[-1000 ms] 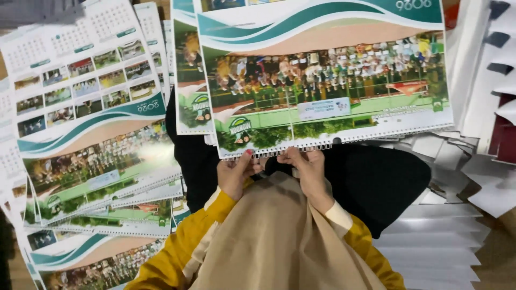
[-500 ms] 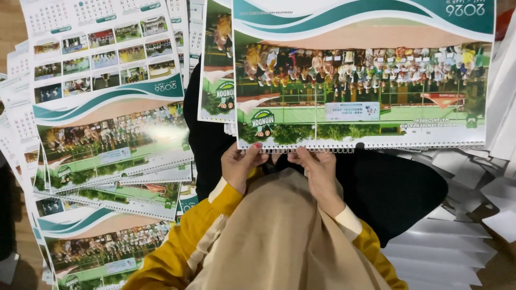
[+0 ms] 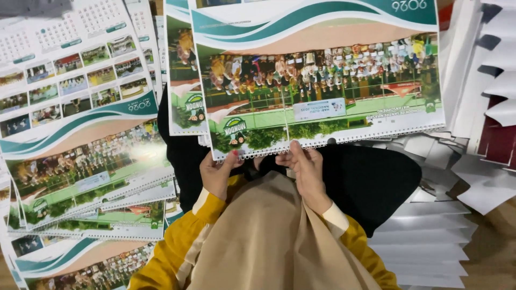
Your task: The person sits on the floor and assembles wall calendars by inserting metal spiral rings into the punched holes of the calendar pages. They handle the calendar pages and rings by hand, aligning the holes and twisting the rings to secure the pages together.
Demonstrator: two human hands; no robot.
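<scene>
A large wall calendar (image 3: 322, 75) with a green and teal wave design and a group photo lies across my lap, its white wire spiral binding at the near edge. My left hand (image 3: 217, 174) pinches that bound edge near its left corner. Close beside it, my right hand (image 3: 306, 169) has its fingers on the spiral binding near the middle. Yellow sleeves and a beige cloth (image 3: 269, 241) cover my forearms and the lower middle of the view. A black garment (image 3: 371, 180) lies under the calendar.
A fanned pile of finished calendars (image 3: 86, 161) spreads over the left side. Another calendar (image 3: 183, 80) lies beneath the held one. Stacks of white card sheets (image 3: 430, 236) sit at the right, with more white pieces (image 3: 494, 70) and a dark red item (image 3: 497, 142) at the far right.
The view has shifted, so the calendar sits more to the left and lower in frame. Both hands stay on the bound edge, the right fingers now further along the spiral.
</scene>
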